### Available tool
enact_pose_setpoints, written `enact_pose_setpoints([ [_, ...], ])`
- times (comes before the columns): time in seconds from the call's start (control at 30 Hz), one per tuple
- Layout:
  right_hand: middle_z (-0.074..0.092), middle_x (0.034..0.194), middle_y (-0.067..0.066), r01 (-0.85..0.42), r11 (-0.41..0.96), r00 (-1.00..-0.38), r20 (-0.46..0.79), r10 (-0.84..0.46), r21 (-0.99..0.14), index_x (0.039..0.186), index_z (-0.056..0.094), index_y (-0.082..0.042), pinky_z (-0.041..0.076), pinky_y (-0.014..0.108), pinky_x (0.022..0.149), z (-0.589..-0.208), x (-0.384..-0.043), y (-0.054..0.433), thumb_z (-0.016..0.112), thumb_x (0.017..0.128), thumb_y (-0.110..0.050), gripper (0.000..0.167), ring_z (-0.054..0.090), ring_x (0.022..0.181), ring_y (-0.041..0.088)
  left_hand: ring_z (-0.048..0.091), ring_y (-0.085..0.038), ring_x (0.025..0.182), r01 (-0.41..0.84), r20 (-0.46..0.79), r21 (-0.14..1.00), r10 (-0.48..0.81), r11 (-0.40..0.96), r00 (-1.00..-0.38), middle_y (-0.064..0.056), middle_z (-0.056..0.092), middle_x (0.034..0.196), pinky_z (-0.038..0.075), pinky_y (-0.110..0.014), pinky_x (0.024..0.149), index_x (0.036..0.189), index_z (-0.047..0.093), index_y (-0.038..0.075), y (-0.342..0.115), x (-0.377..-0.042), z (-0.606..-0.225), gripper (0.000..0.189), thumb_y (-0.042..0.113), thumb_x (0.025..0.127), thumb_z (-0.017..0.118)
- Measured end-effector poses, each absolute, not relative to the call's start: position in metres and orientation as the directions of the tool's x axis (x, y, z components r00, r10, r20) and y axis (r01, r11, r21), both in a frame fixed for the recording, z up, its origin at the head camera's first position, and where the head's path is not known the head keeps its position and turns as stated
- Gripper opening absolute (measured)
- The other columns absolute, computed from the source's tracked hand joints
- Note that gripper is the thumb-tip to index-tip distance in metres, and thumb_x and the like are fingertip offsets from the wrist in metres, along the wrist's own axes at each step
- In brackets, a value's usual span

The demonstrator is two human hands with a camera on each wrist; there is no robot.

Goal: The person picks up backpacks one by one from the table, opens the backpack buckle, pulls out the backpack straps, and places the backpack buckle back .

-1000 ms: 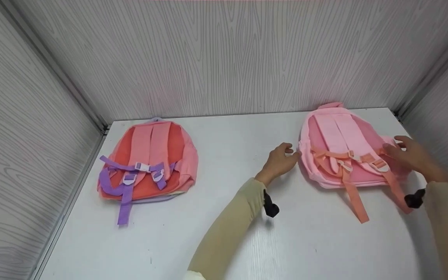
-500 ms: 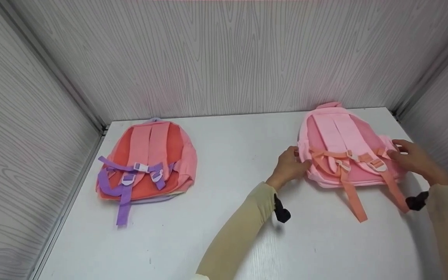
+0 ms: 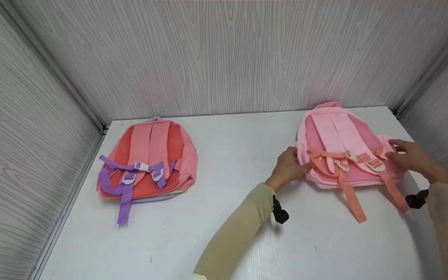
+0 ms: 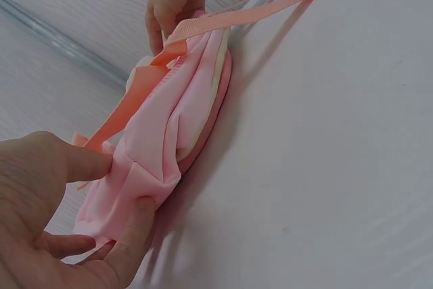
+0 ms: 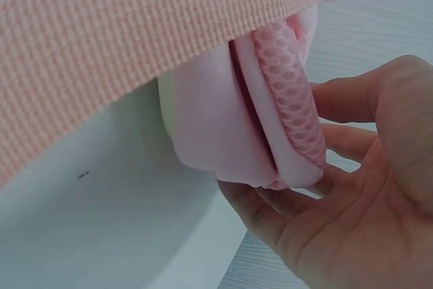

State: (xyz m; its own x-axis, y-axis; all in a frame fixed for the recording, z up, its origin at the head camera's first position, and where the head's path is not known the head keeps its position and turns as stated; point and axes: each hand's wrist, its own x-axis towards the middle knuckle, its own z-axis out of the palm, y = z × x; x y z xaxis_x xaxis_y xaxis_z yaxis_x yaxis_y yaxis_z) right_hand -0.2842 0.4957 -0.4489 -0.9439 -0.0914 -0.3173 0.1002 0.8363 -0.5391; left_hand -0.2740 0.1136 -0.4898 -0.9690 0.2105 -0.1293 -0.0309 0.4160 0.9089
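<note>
A pink backpack (image 3: 336,136) lies straps-up at the right of the white table, its orange webbing straps (image 3: 351,200) trailing toward the front. My left hand (image 3: 288,167) grips its left side; in the left wrist view the thumb (image 4: 88,164) and curled fingers pinch the pink fabric of the lower side. My right hand (image 3: 412,157) holds the opposite side. The right wrist view shows that thumb (image 5: 348,98) on the mesh back panel and the fingers tucked under the edge. An orange strap (image 5: 135,52) crosses close before that camera.
On the left of the table (image 3: 231,210) lies a second backpack (image 3: 142,144), coral and orange with purple straps (image 3: 126,202). Wood-grain panels (image 3: 224,58) stand behind and at both sides. The pink backpack's top handle reaches the back panel.
My left hand has moved right from beside the pink backpack and taken hold of its left side. My right hand has closed on the right side. The backpack has shifted slightly left.
</note>
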Motion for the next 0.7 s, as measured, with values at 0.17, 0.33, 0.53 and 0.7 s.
enact_pose_setpoints([
  [0.17,0.019,0.158,0.049,0.142,0.822,-0.927,-0.366,-0.086,-0.551,0.163,0.011,0.012,0.034,0.077,0.114,-0.446,-0.283,0.492,0.049,0.113,-0.036,0.079,0.031,0.141,0.062,0.058,-0.012,0.103,-0.064,-0.166,0.896,0.198,0.440,-0.966,0.000,0.063,0.120,0.055,-0.030,0.098,0.136,0.057,0.012,0.108,-0.271,-0.490,0.057,0.034,0.091,0.084],
  [0.33,0.025,0.156,0.047,0.158,0.822,-0.919,-0.386,-0.079,-0.547,0.163,0.018,0.011,0.036,0.076,0.113,-0.447,-0.283,0.487,0.055,0.111,-0.035,0.079,0.035,0.137,0.060,0.057,-0.013,0.100,-0.075,-0.187,0.876,0.193,0.476,-0.963,-0.001,0.063,0.117,0.055,-0.029,0.095,0.132,0.057,0.011,0.101,-0.268,-0.489,0.053,0.029,0.091,0.084],
  [0.53,0.032,0.153,0.046,0.139,0.834,-0.922,-0.377,-0.088,-0.534,0.159,0.026,0.011,0.039,0.075,0.112,-0.448,-0.285,0.478,0.060,0.108,-0.032,0.075,0.039,0.136,0.059,0.057,-0.014,0.094,-0.076,-0.200,0.863,0.200,0.499,-0.959,-0.001,0.062,0.110,0.054,-0.027,0.085,0.127,0.058,0.010,0.092,-0.265,-0.490,0.046,0.025,0.091,0.084],
  [0.7,0.037,0.152,0.045,0.133,0.833,-0.926,-0.366,-0.088,-0.537,0.159,0.029,0.011,0.048,0.066,0.109,-0.448,-0.285,0.472,0.063,0.107,-0.032,0.076,0.045,0.131,0.054,0.057,-0.014,0.093,-0.067,-0.200,0.845,0.196,0.531,-0.960,0.000,0.062,0.109,0.054,-0.027,0.084,0.128,0.058,0.009,0.084,-0.264,-0.490,0.047,0.024,0.091,0.083],
])
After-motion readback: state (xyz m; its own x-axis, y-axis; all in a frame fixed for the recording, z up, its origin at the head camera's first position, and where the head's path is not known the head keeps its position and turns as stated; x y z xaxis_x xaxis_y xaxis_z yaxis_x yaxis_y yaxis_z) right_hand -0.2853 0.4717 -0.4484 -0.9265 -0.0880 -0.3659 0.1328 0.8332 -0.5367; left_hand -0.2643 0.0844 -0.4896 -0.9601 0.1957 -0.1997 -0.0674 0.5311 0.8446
